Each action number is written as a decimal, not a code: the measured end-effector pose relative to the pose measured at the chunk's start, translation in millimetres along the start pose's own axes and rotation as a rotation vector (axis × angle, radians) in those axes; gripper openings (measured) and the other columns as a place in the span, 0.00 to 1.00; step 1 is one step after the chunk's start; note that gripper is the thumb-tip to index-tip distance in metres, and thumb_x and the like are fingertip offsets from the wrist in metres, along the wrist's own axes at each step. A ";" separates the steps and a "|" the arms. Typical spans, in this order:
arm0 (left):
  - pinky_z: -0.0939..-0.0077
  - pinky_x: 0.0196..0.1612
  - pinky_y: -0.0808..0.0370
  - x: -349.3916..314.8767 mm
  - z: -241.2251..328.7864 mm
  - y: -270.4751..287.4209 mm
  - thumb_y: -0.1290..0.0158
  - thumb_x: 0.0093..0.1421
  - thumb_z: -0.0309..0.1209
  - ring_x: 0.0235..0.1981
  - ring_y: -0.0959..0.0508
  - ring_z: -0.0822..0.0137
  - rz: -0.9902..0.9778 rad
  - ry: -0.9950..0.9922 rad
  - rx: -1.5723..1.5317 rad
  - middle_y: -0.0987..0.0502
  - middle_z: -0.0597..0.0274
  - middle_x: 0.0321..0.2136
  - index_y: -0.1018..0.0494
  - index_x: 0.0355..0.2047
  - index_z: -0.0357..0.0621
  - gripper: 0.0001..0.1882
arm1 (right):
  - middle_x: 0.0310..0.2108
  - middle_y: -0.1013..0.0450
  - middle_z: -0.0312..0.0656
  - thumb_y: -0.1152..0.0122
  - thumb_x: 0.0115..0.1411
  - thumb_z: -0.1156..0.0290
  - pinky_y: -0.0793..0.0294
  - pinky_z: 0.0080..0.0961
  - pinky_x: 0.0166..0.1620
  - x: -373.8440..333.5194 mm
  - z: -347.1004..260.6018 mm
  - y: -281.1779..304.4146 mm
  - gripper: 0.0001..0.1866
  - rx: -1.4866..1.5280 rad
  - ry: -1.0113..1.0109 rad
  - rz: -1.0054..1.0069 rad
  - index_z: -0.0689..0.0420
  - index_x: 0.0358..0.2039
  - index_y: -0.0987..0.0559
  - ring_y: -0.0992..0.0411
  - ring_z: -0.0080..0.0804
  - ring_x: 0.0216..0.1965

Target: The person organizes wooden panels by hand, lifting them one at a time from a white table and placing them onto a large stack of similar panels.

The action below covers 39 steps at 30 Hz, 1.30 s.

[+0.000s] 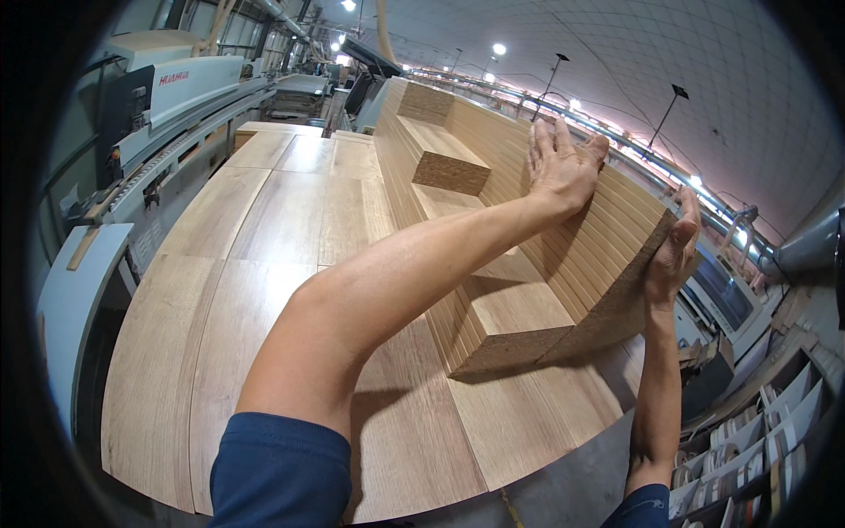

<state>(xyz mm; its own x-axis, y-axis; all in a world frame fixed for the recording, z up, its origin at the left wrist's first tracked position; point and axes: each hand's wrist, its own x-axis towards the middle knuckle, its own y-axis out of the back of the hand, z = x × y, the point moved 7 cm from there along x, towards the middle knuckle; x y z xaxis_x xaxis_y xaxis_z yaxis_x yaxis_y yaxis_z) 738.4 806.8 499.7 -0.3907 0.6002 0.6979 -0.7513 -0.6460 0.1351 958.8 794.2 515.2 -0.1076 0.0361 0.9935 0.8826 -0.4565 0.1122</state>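
Tall stacked wood-look boards (612,251) with layered edges stand along the right of a wide surface of flat wood-look panels (251,216). My left hand (566,167) reaches across and lies against the upper side of this tall stack, fingers stretched out. Against the near end of the same stack, my right hand (676,251) is held upright with its fingers extended; part of its palm is hidden. Lower piles of boards (521,308) sit along the left side of the tall stack, with rough brown chipboard showing at their cut ends. Neither hand grips anything.
A long grey machine (194,92) runs along the left, with a pale panel (81,308) near it. A monitor (723,283) stands to the right. Racks with rolls of edging strip (748,449) fill the lower right. Silver ducting (805,246) hangs at the far right.
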 end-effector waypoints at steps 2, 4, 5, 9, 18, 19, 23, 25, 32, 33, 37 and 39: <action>0.54 0.71 0.69 1.4 0.4 4.5 0.78 0.57 0.76 0.72 0.70 0.42 0.007 0.008 -0.023 0.69 0.32 0.69 0.67 0.70 0.36 0.59 | 0.64 0.41 0.59 0.84 0.64 0.30 0.54 0.44 0.71 1.1 -3.4 1.3 0.52 0.004 0.005 0.025 0.67 0.61 0.35 0.47 0.50 0.68; 0.54 0.71 0.73 4.7 0.0 7.8 0.77 0.58 0.75 0.72 0.73 0.43 0.009 0.025 -0.070 0.72 0.34 0.70 0.71 0.70 0.37 0.58 | 0.64 0.41 0.59 0.84 0.64 0.31 0.53 0.43 0.70 3.2 -8.9 3.4 0.51 -0.004 0.035 0.061 0.67 0.60 0.34 0.47 0.51 0.68; 0.54 0.71 0.74 4.3 -1.1 6.7 0.79 0.57 0.76 0.72 0.73 0.43 0.004 0.044 -0.055 0.73 0.34 0.70 0.72 0.70 0.37 0.59 | 0.63 0.40 0.59 0.84 0.64 0.31 0.52 0.43 0.70 4.1 -7.7 3.4 0.51 0.009 0.026 0.066 0.67 0.60 0.33 0.46 0.51 0.68; 0.55 0.71 0.73 4.1 2.8 -1.0 0.84 0.55 0.76 0.72 0.71 0.44 0.005 0.057 0.029 0.72 0.35 0.70 0.70 0.70 0.37 0.59 | 0.62 0.38 0.60 0.85 0.65 0.32 0.50 0.41 0.70 8.8 -0.5 6.3 0.51 0.018 0.008 0.091 0.69 0.58 0.32 0.43 0.52 0.66; 0.54 0.71 0.67 25.4 -8.5 -0.6 0.80 0.58 0.75 0.72 0.64 0.43 0.134 -0.074 -0.002 0.63 0.33 0.69 0.61 0.70 0.31 0.58 | 0.57 0.32 0.60 0.83 0.68 0.36 0.40 0.41 0.65 17.1 -3.5 25.9 0.47 -0.043 0.050 0.230 0.68 0.52 0.27 0.35 0.53 0.61; 0.54 0.71 0.66 27.7 -7.2 2.2 0.80 0.58 0.75 0.72 0.64 0.43 0.115 -0.097 -0.001 0.62 0.32 0.69 0.61 0.69 0.31 0.59 | 0.57 0.32 0.59 0.81 0.69 0.37 0.40 0.40 0.66 14.2 2.9 33.5 0.46 0.000 0.015 0.264 0.68 0.54 0.28 0.37 0.51 0.62; 0.54 0.71 0.61 13.4 7.6 -1.8 0.76 0.58 0.75 0.72 0.62 0.44 0.094 -0.089 -0.030 0.59 0.33 0.69 0.59 0.69 0.29 0.59 | 0.57 0.32 0.59 0.78 0.70 0.39 0.39 0.40 0.64 8.8 29.8 43.1 0.42 0.025 -0.050 0.313 0.67 0.57 0.30 0.34 0.49 0.60; 0.54 0.71 0.59 -11.6 36.5 1.5 0.74 0.59 0.74 0.72 0.60 0.43 0.132 -0.028 -0.017 0.58 0.34 0.69 0.58 0.69 0.29 0.58 | 0.54 0.29 0.58 0.74 0.70 0.39 0.37 0.41 0.64 17.0 41.5 34.0 0.41 0.018 -0.034 0.190 0.65 0.55 0.27 0.33 0.49 0.59; 0.41 0.69 0.60 -30.1 19.5 19.1 0.63 0.61 0.71 0.72 0.67 0.48 0.052 0.325 -0.358 0.66 0.43 0.72 0.60 0.72 0.44 0.53 | 0.49 0.24 0.54 0.61 0.68 0.40 0.32 0.42 0.60 19.6 16.6 39.1 0.36 0.158 0.173 -0.187 0.63 0.49 0.22 0.28 0.46 0.55; 0.40 0.68 0.59 -32.7 21.7 27.8 0.64 0.60 0.71 0.72 0.65 0.48 0.071 0.335 -0.362 0.66 0.43 0.71 0.60 0.71 0.44 0.53 | 0.49 0.24 0.53 0.62 0.68 0.39 0.26 0.43 0.54 24.3 12.5 42.3 0.36 0.147 0.208 -0.159 0.61 0.48 0.22 0.26 0.46 0.52; 0.36 0.66 0.53 -37.1 37.2 13.5 0.65 0.60 0.71 0.72 0.61 0.47 0.028 0.385 -0.414 0.63 0.40 0.71 0.60 0.71 0.42 0.54 | 0.50 0.24 0.51 0.66 0.68 0.38 0.19 0.40 0.43 48.0 65.1 71.5 0.36 0.129 0.090 -0.049 0.58 0.46 0.22 0.24 0.46 0.48; 0.38 0.64 0.45 -42.7 50.4 -6.6 0.65 0.61 0.71 0.70 0.53 0.46 0.065 0.346 -0.454 0.59 0.38 0.70 0.58 0.70 0.40 0.53 | 0.47 0.23 0.48 0.67 0.68 0.37 0.23 0.42 0.50 51.3 139.7 95.3 0.36 0.070 -0.212 0.056 0.56 0.50 0.23 0.24 0.46 0.47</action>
<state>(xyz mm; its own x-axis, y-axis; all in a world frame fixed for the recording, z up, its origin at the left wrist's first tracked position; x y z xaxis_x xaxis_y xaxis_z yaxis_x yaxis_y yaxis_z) 786.9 761.7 504.5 -0.5377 0.7349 0.4132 -0.8431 -0.4654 -0.2693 1101.4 876.7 579.2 0.0345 0.2020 0.9788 0.9150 -0.4004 0.0504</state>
